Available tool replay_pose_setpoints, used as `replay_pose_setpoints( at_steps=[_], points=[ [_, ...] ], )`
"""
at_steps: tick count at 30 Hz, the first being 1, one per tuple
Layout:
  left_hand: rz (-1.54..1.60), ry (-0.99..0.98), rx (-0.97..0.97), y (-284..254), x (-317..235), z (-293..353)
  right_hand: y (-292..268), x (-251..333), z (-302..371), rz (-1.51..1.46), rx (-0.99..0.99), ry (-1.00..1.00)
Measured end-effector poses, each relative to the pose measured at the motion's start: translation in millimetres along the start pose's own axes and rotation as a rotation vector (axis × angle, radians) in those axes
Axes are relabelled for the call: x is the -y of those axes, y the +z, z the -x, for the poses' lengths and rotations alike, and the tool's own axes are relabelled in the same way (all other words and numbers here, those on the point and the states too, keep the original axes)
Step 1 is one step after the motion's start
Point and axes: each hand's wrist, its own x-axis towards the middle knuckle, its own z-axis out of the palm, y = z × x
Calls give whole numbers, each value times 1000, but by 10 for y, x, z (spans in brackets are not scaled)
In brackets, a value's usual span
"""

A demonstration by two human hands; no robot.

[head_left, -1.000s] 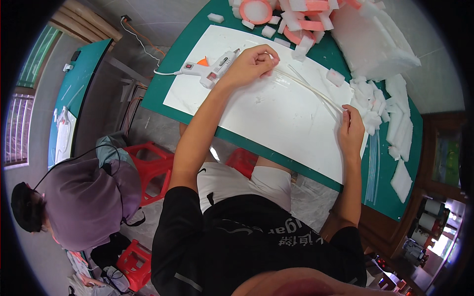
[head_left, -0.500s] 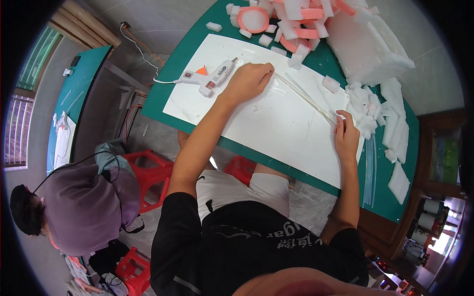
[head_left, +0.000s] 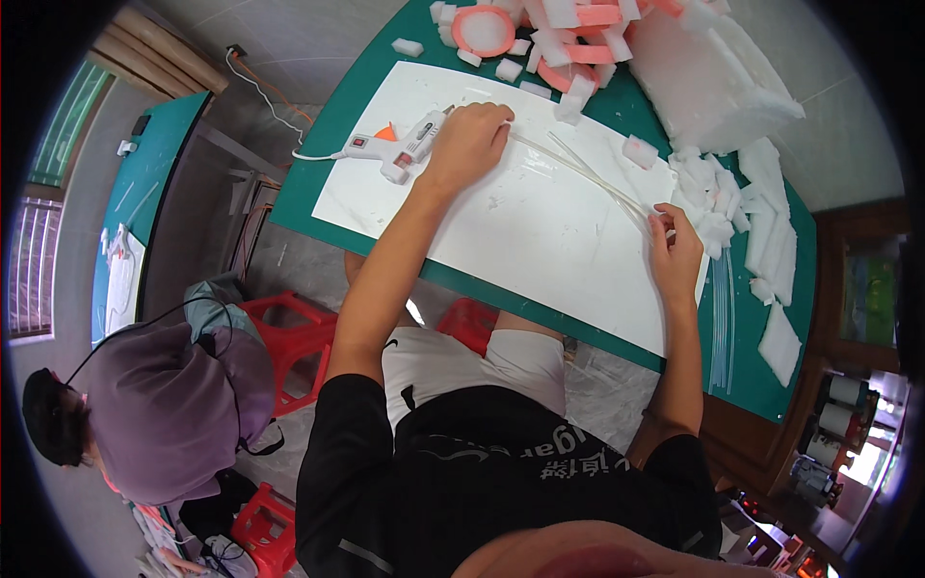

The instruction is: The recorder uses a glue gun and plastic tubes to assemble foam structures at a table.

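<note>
Long, thin, translucent hot glue sticks [head_left: 568, 166] lie slantwise over a white board [head_left: 540, 241] between my two hands. My left hand [head_left: 469, 142] is closed around the far left end of one stick, fingertips curled under and partly hidden. At the other end my right hand [head_left: 676, 249] pinches the sticks between thumb and fingers. A second stick's free end splays apart from the held one. Just left of my left hand lies a white glue gun [head_left: 398, 154] with an orange part, its nozzle close to the knuckles.
White and pink foam pieces [head_left: 568, 43] are heaped at the back of the green table [head_left: 323, 217]. Torn white foam [head_left: 708, 197] and more clear sticks [head_left: 721, 323] lie at right. On the left, a person [head_left: 178, 405] sits near red stools [head_left: 299, 337].
My left hand has moved left and slightly away, drawing one glue stick's end out from the others. My right hand has stayed nearly in place.
</note>
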Motion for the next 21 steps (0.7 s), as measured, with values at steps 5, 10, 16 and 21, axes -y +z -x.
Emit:
replay_pose_setpoints(
  at_steps=[5, 10, 16, 21],
  points=[
    [-21, 17, 144, 43, 48, 47, 5, 1, -2, -5, -6, -6],
    [-22, -23, 175, 96, 61, 73, 2, -13, -3, -7, -8, -10],
    [65, -14, 148, 75, 6, 58, -14, 1, -10, 12, -17, 5],
    [221, -107, 173, 6, -105, 8, -31, -6, -16, 14, -59, 27]
  ],
)
